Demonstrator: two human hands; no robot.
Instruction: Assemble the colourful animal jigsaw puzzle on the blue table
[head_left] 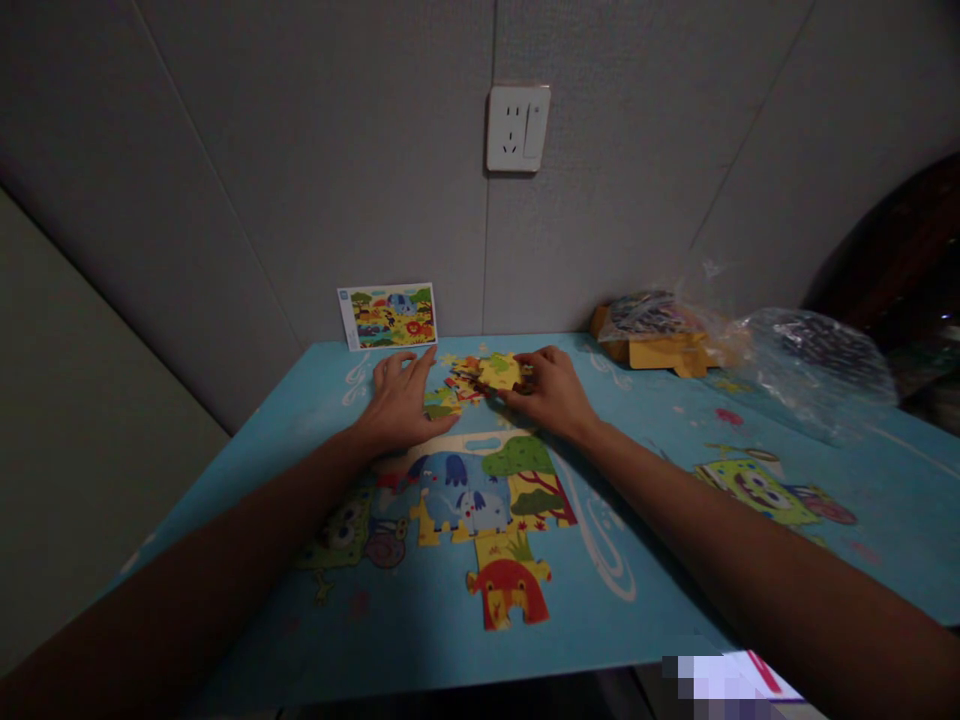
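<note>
My right hand point(551, 390) pinches a yellow jigsaw puzzle piece point(499, 371) with a green patch, over a small pile of loose pieces point(466, 385). On the pile's left side is my left hand point(401, 400), its fingers apart; the thumb lies by a green and yellow piece point(442, 408), and whether it touches cannot be told. Nearer to me lies a joined part of the puzzle point(480, 490), with blue elephants and a green tree. Below it, a piece with a red animal head point(514, 590) is attached. My left forearm and hand cover some of the joined part's left side.
A picture card point(390, 316) of the animal scene leans on the wall at the back left. Crumpled clear plastic point(810, 360) and a yellow package point(664, 352) lie at the back right. The blue table point(652, 590) has printed cartoon figures. A wall socket point(517, 129) is above.
</note>
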